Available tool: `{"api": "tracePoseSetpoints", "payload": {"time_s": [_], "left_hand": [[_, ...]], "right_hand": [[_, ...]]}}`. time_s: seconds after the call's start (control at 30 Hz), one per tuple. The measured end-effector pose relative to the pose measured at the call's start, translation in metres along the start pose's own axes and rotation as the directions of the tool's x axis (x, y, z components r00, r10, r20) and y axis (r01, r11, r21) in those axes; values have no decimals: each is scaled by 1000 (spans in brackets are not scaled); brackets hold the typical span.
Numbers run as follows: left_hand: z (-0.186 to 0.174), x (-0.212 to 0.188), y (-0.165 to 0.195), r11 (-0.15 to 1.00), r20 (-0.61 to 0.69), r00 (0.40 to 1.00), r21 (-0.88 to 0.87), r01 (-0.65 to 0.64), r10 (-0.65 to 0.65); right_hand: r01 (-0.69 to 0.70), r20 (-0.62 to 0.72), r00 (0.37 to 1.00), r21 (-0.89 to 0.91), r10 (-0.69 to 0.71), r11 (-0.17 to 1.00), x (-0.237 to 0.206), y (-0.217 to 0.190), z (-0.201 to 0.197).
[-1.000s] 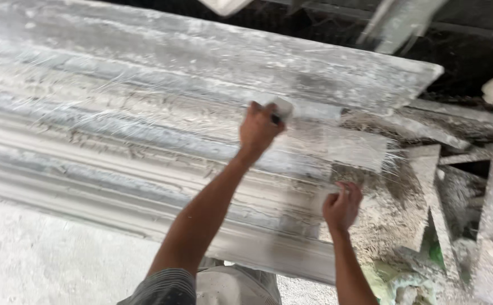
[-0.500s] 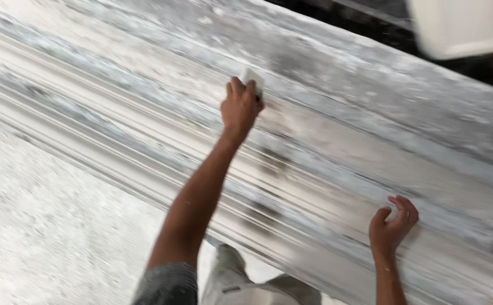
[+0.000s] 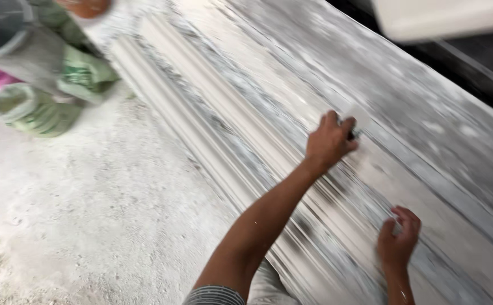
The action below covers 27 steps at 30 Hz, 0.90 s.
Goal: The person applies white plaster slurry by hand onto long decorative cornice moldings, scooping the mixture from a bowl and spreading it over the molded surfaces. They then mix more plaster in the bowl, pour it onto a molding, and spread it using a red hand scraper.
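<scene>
- Left hand (image 3: 330, 142): arm stretched out over the long white plaster moulding (image 3: 246, 141), fingers curled tight around a small pale tool (image 3: 359, 121), possibly a scraper or sanding block; too blurred to tell which. Tool pressed against the flat upper band of the moulding.
- Right hand (image 3: 398, 240): lower on the same moulding, fingers bent and resting on the ribbed profile near its lower edge. Something small and white may sit under the fingertips; cannot tell if it grips anything.
- Moulding: runs diagonally from upper left to lower right, parallel ridges along its length, grey dust streaks across the surface.
- Floor (image 3: 88, 214): dusty, white, rough, to the left of the moulding.
- Upper left: grey bucket (image 3: 9, 39) next to green sacks (image 3: 60, 90), a pink patch at the frame edge beside them.
- Upper right: blurred white slab (image 3: 444, 20) over a dark gap.
</scene>
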<state>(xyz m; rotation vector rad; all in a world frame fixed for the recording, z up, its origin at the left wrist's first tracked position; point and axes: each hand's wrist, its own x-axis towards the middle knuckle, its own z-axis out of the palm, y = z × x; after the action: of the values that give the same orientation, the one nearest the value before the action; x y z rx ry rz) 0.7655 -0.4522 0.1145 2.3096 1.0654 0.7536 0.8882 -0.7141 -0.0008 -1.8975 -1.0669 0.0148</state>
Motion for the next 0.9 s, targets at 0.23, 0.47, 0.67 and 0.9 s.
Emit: {"api": "tracePoseSetpoints", "payload": {"time_s": [0.23, 0.47, 0.67, 0.9], "left_hand": [[-73, 76, -146, 998, -137, 989, -44, 45, -50], [-138, 162, -246, 995, -17, 996, -59, 84, -86], [-207, 234, -364, 982, -10, 984, -53, 179, -179], [-278, 285, -577, 685, -239, 711, -577, 444, -662]], "right_hand": [[-116, 42, 993, 148, 111, 982, 97, -52, 184], [-348, 270, 910, 78, 316, 934, 177, -131, 311], [-56, 317, 947, -6, 55, 998, 229, -192, 382], [400, 610, 772, -246, -181, 883, 300, -271, 508]]}}
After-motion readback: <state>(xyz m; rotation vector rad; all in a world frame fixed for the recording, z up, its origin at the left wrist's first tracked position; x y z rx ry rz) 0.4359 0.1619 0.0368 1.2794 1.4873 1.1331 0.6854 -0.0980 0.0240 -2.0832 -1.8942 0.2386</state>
